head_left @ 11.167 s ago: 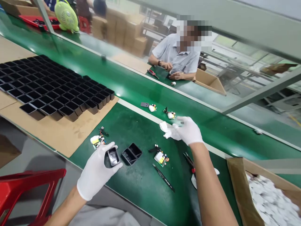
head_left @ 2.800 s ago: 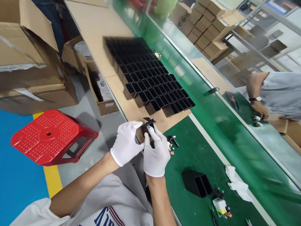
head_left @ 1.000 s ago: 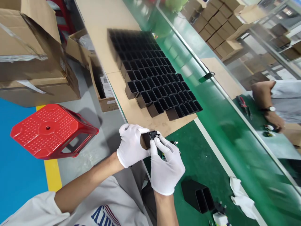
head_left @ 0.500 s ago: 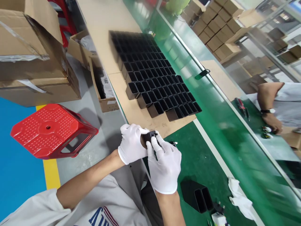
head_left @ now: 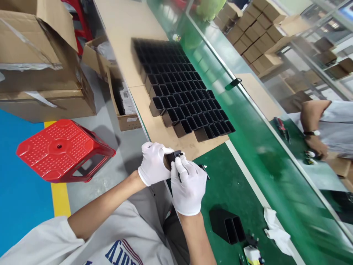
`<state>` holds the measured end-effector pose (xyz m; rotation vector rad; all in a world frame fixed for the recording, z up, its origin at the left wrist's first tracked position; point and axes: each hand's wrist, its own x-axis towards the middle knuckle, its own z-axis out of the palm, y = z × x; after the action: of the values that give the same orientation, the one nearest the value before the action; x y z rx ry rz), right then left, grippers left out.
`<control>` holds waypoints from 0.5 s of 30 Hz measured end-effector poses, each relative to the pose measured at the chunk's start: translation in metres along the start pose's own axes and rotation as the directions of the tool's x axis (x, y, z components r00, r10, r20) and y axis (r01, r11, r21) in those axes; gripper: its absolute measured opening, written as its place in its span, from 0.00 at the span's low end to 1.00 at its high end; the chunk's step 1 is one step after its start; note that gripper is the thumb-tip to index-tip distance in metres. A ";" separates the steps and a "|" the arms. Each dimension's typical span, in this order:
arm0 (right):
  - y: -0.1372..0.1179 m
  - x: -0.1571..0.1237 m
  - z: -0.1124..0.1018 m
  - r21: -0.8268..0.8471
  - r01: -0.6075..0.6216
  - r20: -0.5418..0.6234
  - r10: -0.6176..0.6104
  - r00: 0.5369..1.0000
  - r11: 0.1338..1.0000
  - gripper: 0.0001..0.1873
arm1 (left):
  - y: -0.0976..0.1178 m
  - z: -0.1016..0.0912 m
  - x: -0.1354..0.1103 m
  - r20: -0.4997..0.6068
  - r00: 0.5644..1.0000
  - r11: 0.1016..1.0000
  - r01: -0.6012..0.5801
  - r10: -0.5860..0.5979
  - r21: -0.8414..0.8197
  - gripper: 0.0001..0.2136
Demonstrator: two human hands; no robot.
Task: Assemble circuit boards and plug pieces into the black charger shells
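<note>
My left hand [head_left: 153, 163], in a white glove, is wrapped round a small black plastic case [head_left: 170, 158] at the table's near edge. My right hand [head_left: 189, 186], gloved too, presses its bent fingertips onto the top end of the same case, where a small black part [head_left: 178, 153] shows. The fingers partly hide both. Just beyond the hands stand rows of black open-topped rectangular cases [head_left: 190, 108] on a tan board [head_left: 138, 99]. A thin dark item with a white tip [head_left: 204, 170] lies beside my right hand.
Two black cases [head_left: 234, 230] lie on the green mat [head_left: 220, 184], near small parts [head_left: 251, 254] and a white cloth item [head_left: 277, 232]. A red stool [head_left: 63, 147] and cardboard boxes [head_left: 41, 84] stand at left. Across the bench are pliers [head_left: 281, 127] and another person's arm [head_left: 314, 125].
My right hand has shifted slightly left and up in the picture, its fingers still on the case. The left hand keeps its grip. The whole view has moved a little.
</note>
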<state>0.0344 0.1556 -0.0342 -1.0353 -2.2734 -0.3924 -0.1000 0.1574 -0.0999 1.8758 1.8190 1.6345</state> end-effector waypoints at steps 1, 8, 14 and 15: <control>0.001 -0.001 0.001 0.009 -0.002 -0.005 0.003 1.000 1.000 0.10 | 0.000 0.000 -0.001 0.000 1.000 1.000 -0.007 0.007 -0.007 0.14; 0.003 -0.017 0.008 0.111 -0.081 0.011 0.080 0.997 0.991 0.17 | -0.003 -0.002 0.006 0.032 0.988 0.986 -0.148 0.150 -0.077 0.07; 0.001 -0.014 -0.001 0.140 -0.107 -0.003 0.109 0.994 0.984 0.23 | 0.006 -0.012 0.019 -0.019 0.985 0.983 -0.171 0.170 -0.068 0.05; 0.001 -0.014 0.001 0.153 -0.110 0.001 0.111 0.994 0.982 0.23 | 0.006 -0.011 0.019 -0.018 0.985 0.983 -0.172 0.171 -0.063 0.05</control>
<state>0.0417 0.1484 -0.0434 -1.0728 -2.1890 -0.1721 -0.1087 0.1633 -0.0795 2.0493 1.6276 1.7378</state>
